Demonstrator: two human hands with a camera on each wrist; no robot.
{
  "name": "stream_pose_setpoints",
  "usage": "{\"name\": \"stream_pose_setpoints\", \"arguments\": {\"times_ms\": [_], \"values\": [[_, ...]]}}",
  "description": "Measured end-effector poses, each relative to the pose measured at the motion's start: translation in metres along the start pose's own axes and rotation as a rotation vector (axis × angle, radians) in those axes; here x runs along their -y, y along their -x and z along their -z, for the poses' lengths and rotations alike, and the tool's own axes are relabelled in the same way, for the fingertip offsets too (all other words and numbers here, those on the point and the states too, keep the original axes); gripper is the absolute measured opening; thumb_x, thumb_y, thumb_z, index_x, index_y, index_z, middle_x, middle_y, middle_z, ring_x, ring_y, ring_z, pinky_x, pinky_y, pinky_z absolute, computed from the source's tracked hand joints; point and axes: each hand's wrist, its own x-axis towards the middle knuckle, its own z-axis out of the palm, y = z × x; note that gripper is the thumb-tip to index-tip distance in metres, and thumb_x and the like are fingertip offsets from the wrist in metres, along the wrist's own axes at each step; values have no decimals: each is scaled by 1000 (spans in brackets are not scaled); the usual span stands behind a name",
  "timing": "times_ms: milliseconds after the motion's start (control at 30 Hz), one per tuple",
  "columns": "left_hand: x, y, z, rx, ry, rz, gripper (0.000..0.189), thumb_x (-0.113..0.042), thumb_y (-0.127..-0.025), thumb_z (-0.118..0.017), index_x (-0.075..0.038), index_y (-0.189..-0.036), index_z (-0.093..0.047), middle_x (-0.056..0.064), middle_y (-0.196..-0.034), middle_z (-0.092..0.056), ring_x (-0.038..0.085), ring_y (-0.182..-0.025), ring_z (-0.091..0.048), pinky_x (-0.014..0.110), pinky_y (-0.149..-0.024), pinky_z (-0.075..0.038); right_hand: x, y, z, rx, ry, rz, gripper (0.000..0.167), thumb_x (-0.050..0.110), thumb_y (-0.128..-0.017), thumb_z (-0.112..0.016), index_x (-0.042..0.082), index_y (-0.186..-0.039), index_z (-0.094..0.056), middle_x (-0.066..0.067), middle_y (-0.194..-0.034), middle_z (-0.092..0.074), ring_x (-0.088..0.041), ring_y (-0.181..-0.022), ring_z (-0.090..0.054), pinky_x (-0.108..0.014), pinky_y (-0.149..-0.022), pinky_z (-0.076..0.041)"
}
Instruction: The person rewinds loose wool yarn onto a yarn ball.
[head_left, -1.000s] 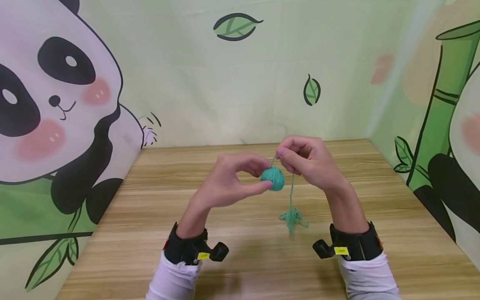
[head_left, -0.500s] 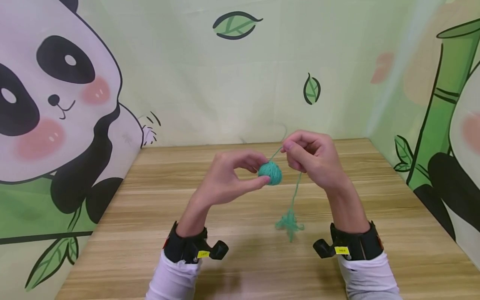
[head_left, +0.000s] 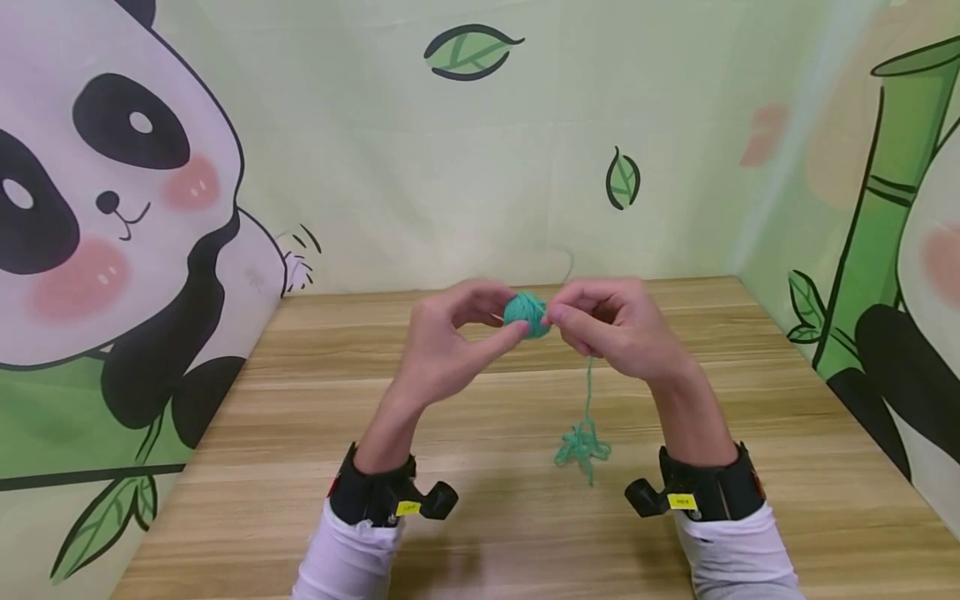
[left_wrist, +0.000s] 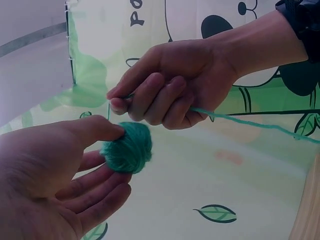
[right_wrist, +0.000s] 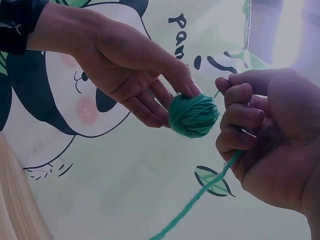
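Observation:
A small ball of teal yarn (head_left: 526,314) is pinched between the thumb and fingers of my left hand (head_left: 457,342), held above the table. My right hand (head_left: 618,329), close on its right side, pinches the yarn strand with thumb and forefinger. In the right wrist view the strand (right_wrist: 192,202) passes through the curled fingers and trails out below the palm. From the right hand it drops to a loose tangle of yarn (head_left: 583,446) over the table. The left wrist view shows the ball (left_wrist: 129,147) between thumb and fingertips, a short taut length leading up to the right fingertips.
Beneath the hands lies a wood-grain table (head_left: 315,417). A cloth backdrop (head_left: 360,167) printed with pandas and leaves rises behind it and at both sides. Black wrist straps with small cameras (head_left: 438,500) sit on both forearms.
The left hand has raised the ball and shifted it slightly left. The right hand moved right, then back down beside the ball. The hanging tangle has swung a little.

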Motion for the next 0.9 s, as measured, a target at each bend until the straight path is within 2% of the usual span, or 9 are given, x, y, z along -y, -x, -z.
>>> {"name": "stream_pose_setpoints", "arguments": {"times_ms": [167, 333, 500, 700, 900], "values": [[-2, -1, -2, -111, 27, 8, 31, -2, -94, -90, 2, -122, -78, 17, -109, -86, 23, -97, -83, 34, -90, -73, -4, -2, -2, 98, 11, 7, 16, -6, -110, -62, -5, -110, -78, -5, -66, -50, -16, -53, -42, -31, -43, -33], [-2, 0, -3, -173, 86, 11, 31, 0, -94, -89, 3, -122, -78, 20, -111, -85, 16, -98, -83, 33, -92, -72, -8, -2, -3, 165, 57, 5, 21, -11, -106, -63, -1, -109, -81, -5, -68, -56, -15, -55, -47, -27, -45, -36], [-3, 0, -3, -176, 175, 0, 31, 6, -94, -85, 7, -124, -76, 28, -112, -83, 10, -100, -82, 32, -95, -72, -10, -2, -4, 227, 94, -23, 24, -11, -106, -64, 5, -109, -83, -3, -68, -59, -14, -54, -47, -25, -48, -36], [-6, 2, -2, -138, 252, 17, 32, 7, -95, -81, 9, -126, -74, 34, -115, -80, 10, -104, -82, 32, -100, -71, -13, -3, -2, 250, 96, -36, 24, -11, -108, -62, 2, -110, -83, -5, -69, -60, -15, -54, -45, -25, -47, -38], [-13, 4, 1, -121, 338, 27, 35, 2, -96, -83, 11, -128, -72, -3, -114, -85, 12, -105, -82, 31, -102, -70, -9, -5, -2, 266, 150, -81, 24, -8, -107, -66, 8, -105, -83, 0, -70, -65, -13, -54, -42, -24, -52, -39]]}}
